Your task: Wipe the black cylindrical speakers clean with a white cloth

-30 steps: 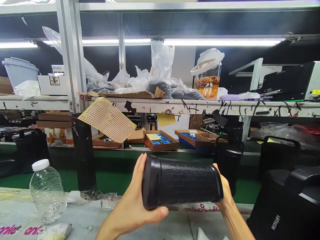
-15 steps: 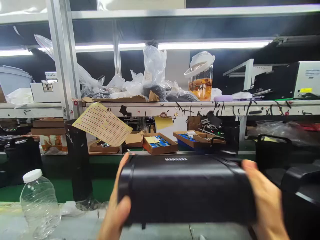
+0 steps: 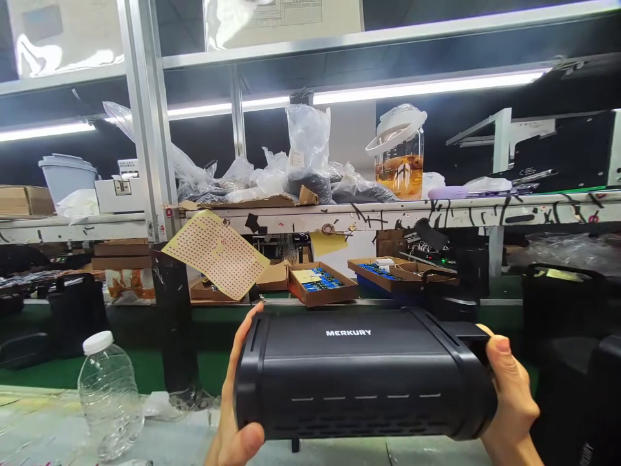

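I hold a black box-shaped device (image 3: 363, 375) marked MERKURY, lying lengthwise across my view. Its near face carries a row of thin light dashes with dark slots below. At its left end, my left hand (image 3: 237, 414) is closed on the casing, thumb on the near side and fingers behind. My right hand (image 3: 512, 378) grips the right end, where a bar-like part (image 3: 463, 330) sticks out near the thumb. The device is raised above the bench, a small tab hanging from its underside. Parts of both hands' fingers are hidden behind it.
On the bench at left stands a clear plastic bottle (image 3: 110, 395) with a white cap. Cardboard trays (image 3: 334, 296) of blue parts sit beyond. A dotted yellow sheet (image 3: 218, 252) hangs by a post. More black devices (image 3: 563, 336) stand at right. The shelf holds bags and a jug (image 3: 400, 155).
The device has tilted so its near face and dashes now show, and the lettering is sharper. Surroundings have shifted right and slightly down in my view. Both hands keep hold.
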Motion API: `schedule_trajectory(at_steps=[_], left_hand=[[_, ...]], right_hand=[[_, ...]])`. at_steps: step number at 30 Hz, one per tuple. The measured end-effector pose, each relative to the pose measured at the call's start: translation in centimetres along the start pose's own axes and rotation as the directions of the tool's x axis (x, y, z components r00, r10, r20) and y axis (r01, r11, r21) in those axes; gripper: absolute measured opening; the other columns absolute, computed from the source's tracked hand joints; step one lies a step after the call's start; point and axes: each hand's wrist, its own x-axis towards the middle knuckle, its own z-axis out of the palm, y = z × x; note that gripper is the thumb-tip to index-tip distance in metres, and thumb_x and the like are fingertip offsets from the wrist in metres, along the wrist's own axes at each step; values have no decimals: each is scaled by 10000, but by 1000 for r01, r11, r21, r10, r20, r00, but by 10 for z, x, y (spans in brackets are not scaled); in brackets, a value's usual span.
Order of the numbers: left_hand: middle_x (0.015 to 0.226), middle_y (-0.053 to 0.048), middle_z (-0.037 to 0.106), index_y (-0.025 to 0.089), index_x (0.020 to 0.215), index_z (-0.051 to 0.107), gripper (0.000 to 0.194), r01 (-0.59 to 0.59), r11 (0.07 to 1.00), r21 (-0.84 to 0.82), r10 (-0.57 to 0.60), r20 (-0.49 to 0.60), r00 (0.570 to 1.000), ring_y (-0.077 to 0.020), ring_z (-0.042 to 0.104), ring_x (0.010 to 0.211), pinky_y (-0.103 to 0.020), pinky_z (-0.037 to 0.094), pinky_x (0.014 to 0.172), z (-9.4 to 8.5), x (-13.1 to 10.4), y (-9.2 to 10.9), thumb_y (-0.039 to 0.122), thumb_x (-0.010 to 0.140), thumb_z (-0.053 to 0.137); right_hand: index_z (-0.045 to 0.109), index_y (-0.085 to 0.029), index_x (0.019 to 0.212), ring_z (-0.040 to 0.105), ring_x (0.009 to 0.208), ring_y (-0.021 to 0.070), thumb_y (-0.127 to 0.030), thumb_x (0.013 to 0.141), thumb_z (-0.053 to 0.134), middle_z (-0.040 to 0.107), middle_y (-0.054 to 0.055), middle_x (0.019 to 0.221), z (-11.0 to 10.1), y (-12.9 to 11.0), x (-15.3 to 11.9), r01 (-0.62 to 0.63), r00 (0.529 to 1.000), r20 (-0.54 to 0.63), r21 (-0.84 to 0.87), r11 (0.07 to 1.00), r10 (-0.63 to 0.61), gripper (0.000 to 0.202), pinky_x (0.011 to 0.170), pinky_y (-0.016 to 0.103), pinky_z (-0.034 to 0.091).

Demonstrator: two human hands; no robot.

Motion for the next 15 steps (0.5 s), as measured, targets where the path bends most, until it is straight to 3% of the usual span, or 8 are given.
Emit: schedule_trajectory(at_steps=[3, 6, 8, 11, 12, 15], left_hand=[[1568, 30, 282, 368, 1401, 432, 818, 49, 999, -11, -49, 26, 998, -372, 258, 1419, -451, 384, 1100, -6, 4, 2, 583, 665, 718], [1580, 51, 248, 383, 1411, 416, 771, 85, 996, -35, -82, 81, 993, -339, 244, 1432, -425, 352, 1129, -10, 4, 4, 554, 713, 695], [1577, 54, 256, 389, 1409, 418, 803, 74, 995, -61, -70, 65, 995, -349, 244, 1430, -442, 353, 1128, -10, 1, 4, 575, 686, 713], [1563, 25, 292, 360, 1391, 457, 895, 0, 999, -40, -2, -40, 999, -405, 248, 1416, -504, 370, 1106, -6, -5, 2, 621, 592, 766], [1551, 11, 319, 344, 1373, 486, 891, -20, 1000, -9, 19, -86, 996, -418, 259, 1409, -520, 371, 1101, -6, -5, 0, 635, 580, 768], [1436, -25, 491, 316, 1314, 564, 712, 29, 995, 98, -11, -173, 985, -394, 395, 1346, -515, 412, 1072, -8, 1, -7, 655, 697, 669]], right_hand=[[571, -200, 609, 299, 376, 105, -640, 596, 756, 379, -5, 462, -14, 0, 6, -226, 968, 124, 49, 973, 218, 477, 336, 237, 246], [589, -197, 584, 255, 313, 100, -613, 602, 724, 274, -20, 365, -28, 2, 8, -440, 879, 236, 71, 895, 413, 438, 321, 238, 257], [606, -198, 582, 259, 298, 102, -584, 535, 742, 275, -22, 360, -33, 2, 7, -462, 880, 176, 102, 881, 441, 412, 308, 238, 252], [684, -215, 711, 316, 335, 108, -512, 429, 768, 432, 2, 470, -31, -1, 3, -362, 924, -64, 180, 915, 378, 418, 304, 232, 236], [684, -220, 727, 337, 358, 111, -496, 434, 764, 450, 2, 502, -29, -4, 0, -339, 927, -95, 207, 918, 363, 410, 319, 232, 250], [553, -204, 589, 352, 397, 116, -468, 514, 748, 361, -19, 494, -21, -16, -7, -390, 916, 19, 289, 875, 402, 337, 379, 244, 296]])
